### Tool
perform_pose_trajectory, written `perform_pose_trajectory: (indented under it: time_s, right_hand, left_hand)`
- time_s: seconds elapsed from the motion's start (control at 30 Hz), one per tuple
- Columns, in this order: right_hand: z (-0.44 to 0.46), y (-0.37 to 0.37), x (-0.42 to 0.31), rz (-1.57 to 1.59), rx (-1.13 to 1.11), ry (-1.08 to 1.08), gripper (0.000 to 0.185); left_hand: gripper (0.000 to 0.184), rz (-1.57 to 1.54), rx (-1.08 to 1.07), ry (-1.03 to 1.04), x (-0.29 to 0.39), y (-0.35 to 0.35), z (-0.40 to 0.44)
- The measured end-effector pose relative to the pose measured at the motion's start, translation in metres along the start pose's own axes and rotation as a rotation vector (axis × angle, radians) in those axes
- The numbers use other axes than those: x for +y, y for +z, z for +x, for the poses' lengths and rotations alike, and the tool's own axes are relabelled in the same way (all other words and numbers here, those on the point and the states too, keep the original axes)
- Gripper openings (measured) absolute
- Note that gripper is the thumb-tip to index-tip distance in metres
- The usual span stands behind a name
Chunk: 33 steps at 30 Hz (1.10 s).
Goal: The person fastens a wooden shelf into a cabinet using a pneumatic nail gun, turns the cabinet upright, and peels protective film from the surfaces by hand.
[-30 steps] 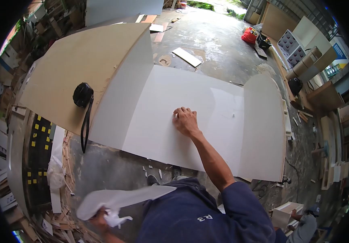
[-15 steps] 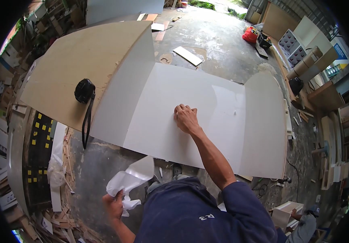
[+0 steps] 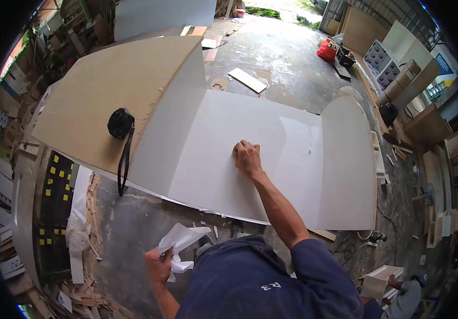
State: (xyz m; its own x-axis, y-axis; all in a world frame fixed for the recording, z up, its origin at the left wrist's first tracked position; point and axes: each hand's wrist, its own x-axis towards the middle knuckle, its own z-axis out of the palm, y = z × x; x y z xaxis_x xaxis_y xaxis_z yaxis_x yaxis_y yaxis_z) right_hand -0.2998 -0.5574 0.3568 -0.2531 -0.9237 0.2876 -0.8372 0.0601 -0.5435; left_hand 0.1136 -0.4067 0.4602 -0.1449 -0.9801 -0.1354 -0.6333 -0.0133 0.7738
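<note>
My right hand [image 3: 247, 158] is over the middle of a white panel [image 3: 213, 159], its fingers curled together against the surface; anything within them is hidden. Low on the left, my left hand [image 3: 158, 267] grips a crumpled white sheet [image 3: 186, 237], thin and slightly shiny, which hangs in front of my body. An upright white side [image 3: 157, 138] joins the panel on its left, and a curved one [image 3: 348, 170] stands on its right. On the plywood face [image 3: 101, 90] at left sits a black tape measure [image 3: 120, 123] with its strap dangling over the edge.
A loose white board [image 3: 247, 80] lies on the concrete floor beyond the panel. Wood scraps [image 3: 82, 297] are heaped at lower left. Another person [image 3: 404, 297] works by a small box [image 3: 379, 283] at lower right. A red bag [image 3: 326, 49] is farther back.
My left hand and the crumpled sheet have shifted right, closer to my body. My right hand's fingers are drawn together more tightly, and the view has tilted slightly.
</note>
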Motion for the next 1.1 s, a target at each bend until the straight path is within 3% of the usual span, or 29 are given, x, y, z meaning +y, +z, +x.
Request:
perform_pose_trajectory:
  time_s: [0.07,0.2,0.27,0.3,0.43,0.5,0.57,0.63,0.7,0.77,0.83,0.87,0.93,0.97,1.0,1.1]
  right_hand:
    - [0.0,0.011,0.004,-0.313,0.009,-0.053,0.005]
    - [-0.003,0.004,-0.005,-0.386,-0.052,-0.001,0.005]
    - [-0.012,-0.003,-0.005,-0.1,0.031,-0.062,0.008]
    - [-0.019,-0.007,-0.005,-0.103,0.03,-0.067,0.008]
    - [-0.068,-0.04,-0.04,0.396,-0.448,-0.002,0.013]
    - [-0.099,-0.06,-0.078,0.598,-0.763,-0.132,0.019]
    - [-0.125,-0.079,-0.115,0.868,-0.967,-0.218,0.012]
    - [-0.141,-0.084,-0.143,1.092,-1.02,-0.294,0.013]
    - [-0.141,-0.079,-0.153,1.152,-0.986,-0.326,0.012]
    - [-0.131,-0.079,-0.153,1.234,-0.962,-0.28,0.012]
    - [-0.118,-0.08,-0.146,1.153,-0.756,-0.271,0.006]
    - [-0.113,-0.082,-0.141,1.048,-0.667,-0.238,0.008]
    - [-0.096,-0.078,-0.12,0.875,-0.484,-0.374,0.015]
    - [-0.087,-0.072,-0.106,0.876,-0.491,-0.282,0.017]
    - [-0.078,-0.057,-0.087,0.818,-0.354,-0.247,0.023]
    - [-0.039,-0.039,-0.046,0.278,-0.089,0.051,0.019]
  left_hand:
    - [0.019,0.023,-0.013,0.016,0.0,-0.002,0.002]
    - [0.021,0.012,-0.011,0.042,-0.004,-0.002,0.004]
    - [0.021,0.016,0.003,0.054,-0.004,-0.002,0.004]
    - [0.021,0.024,0.014,0.065,-0.005,-0.002,0.004]
    - [0.02,0.072,0.051,0.064,-0.007,0.002,0.005]
    - [0.023,0.066,-0.015,0.122,0.015,0.004,0.008]
    - [0.025,-0.024,-0.08,0.185,0.039,0.018,0.014]
    - [0.027,-0.115,-0.146,0.253,0.042,0.029,0.015]
    - [0.031,-0.172,-0.409,0.328,0.022,0.051,0.021]
    - [0.022,-0.22,-0.347,0.425,0.014,0.065,0.021]
    - [0.016,-0.272,-0.311,0.343,0.021,0.065,0.024]
    - [0.019,-0.167,-0.204,0.396,0.025,0.065,0.026]
    - [0.022,-0.252,-0.167,0.338,0.028,0.061,0.025]
    - [0.026,-0.337,-0.129,0.277,0.028,0.059,0.024]
    - [0.026,-0.338,-0.127,0.275,0.026,0.058,0.024]
    - [0.03,-0.267,-0.118,0.211,0.016,0.054,0.026]
